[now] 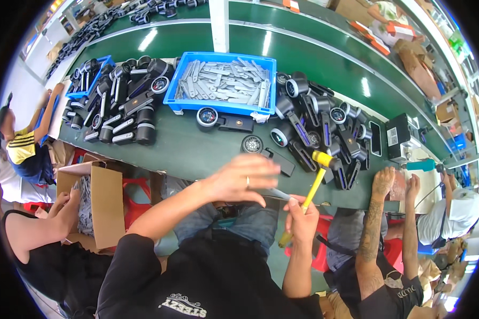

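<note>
In my right hand [302, 219] is a yellow mallet [315, 190], its two-tone yellow and black head up over the bench edge. The same hand pinches a thin grey strip [281, 194] between thumb and fingers. My left hand [245, 181] is spread with the palm down, just left of the strip, a little blurred; I see nothing in it. Beyond my hands lie a black handheld fan with a round grille [253, 144] and its dark handle. Farther back lies another fan with a lit round display [207, 116].
A blue tray [175, 101] full of grey strips stands at the back centre. Black fans are piled left [120, 101] and right [324, 127]. A dark phone [376, 139] lies by the right pile. Co-workers sit on both sides; an open carton [107, 204] stands at left.
</note>
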The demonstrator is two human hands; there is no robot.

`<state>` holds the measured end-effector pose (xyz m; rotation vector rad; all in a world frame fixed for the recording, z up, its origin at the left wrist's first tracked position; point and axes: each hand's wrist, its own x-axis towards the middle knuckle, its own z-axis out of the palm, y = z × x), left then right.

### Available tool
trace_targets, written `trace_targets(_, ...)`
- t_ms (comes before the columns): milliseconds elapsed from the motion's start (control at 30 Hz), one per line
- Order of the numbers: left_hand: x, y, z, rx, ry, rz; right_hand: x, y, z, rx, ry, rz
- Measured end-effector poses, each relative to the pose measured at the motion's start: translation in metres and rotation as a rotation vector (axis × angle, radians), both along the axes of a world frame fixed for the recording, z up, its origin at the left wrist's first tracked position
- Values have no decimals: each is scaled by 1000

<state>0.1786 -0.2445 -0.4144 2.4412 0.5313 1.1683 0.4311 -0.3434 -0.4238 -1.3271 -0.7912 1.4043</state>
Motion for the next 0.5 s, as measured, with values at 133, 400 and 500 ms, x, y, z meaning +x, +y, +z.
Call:
trace_targets(133, -16, 37, -31, -168, 181, 381, 10, 3, -6, 54, 71, -82)
trace_targets(400, -66, 18, 3, -661, 326, 484, -15, 20, 15, 37, -105, -29)
trace_targets(500, -69, 16, -12, -95, 408, 629, -45, 39, 13, 24, -142, 21)
